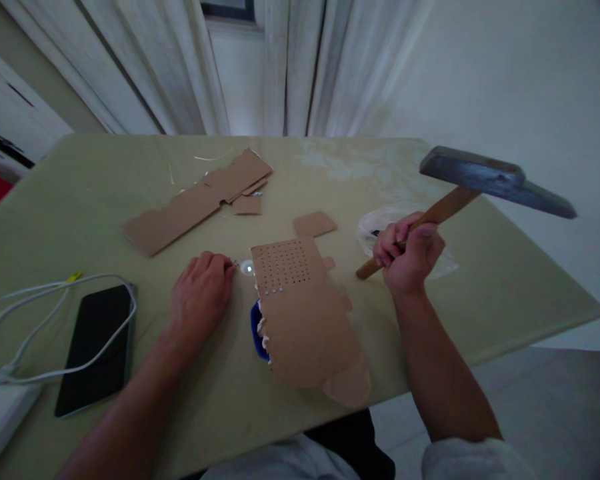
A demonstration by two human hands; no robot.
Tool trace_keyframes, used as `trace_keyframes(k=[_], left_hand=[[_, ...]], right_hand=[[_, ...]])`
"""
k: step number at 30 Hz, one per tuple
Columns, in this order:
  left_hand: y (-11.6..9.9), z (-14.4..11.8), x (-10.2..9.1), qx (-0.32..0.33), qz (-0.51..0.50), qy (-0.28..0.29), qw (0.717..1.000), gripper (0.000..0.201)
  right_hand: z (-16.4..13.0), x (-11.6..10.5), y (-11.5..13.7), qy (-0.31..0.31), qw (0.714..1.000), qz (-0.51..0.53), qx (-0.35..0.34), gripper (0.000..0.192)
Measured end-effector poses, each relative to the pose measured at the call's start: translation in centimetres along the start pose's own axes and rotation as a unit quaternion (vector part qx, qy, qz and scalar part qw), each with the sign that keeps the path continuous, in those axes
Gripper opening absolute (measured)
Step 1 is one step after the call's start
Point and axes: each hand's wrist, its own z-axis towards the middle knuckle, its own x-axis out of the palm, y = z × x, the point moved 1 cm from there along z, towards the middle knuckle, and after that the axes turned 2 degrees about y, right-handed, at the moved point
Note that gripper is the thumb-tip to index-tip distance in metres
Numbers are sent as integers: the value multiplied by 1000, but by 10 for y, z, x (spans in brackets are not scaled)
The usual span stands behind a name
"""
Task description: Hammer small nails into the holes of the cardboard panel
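Note:
My right hand [407, 255] grips the wooden handle of a hammer [490, 180], whose dark metal head is raised to the right above the table. My left hand [203, 290] rests on the table just left of a cardboard sheet [305, 313], its fingers pinched on something small that I cannot make out. The sheet has a grid of small holes in its upper part and lies over a blue object [256, 331]. A row of small white pieces runs along the sheet's left edge.
A long cardboard strip [195, 203] and small scraps [315, 224] lie further back on the pale green table [80, 193]. A black phone [96, 347] with white cables [40, 293] across it lies at the left. Clear plastic [380, 223] sits behind my right hand.

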Motion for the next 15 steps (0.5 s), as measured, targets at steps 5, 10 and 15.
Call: trace_keyframes(k=[5, 10, 15], left_hand=[[-5, 3, -2, 4, -42, -41, 998, 24], [-11, 6, -9, -32, -174, -111, 978, 24], [-8, 10, -9, -62, -263, -167, 948, 33]], right_hand=[[0, 1, 0, 14, 1000, 15, 3, 63], [0, 1, -2, 17, 999, 27, 11, 64], [1, 2, -3, 14, 1000, 8, 23, 69]])
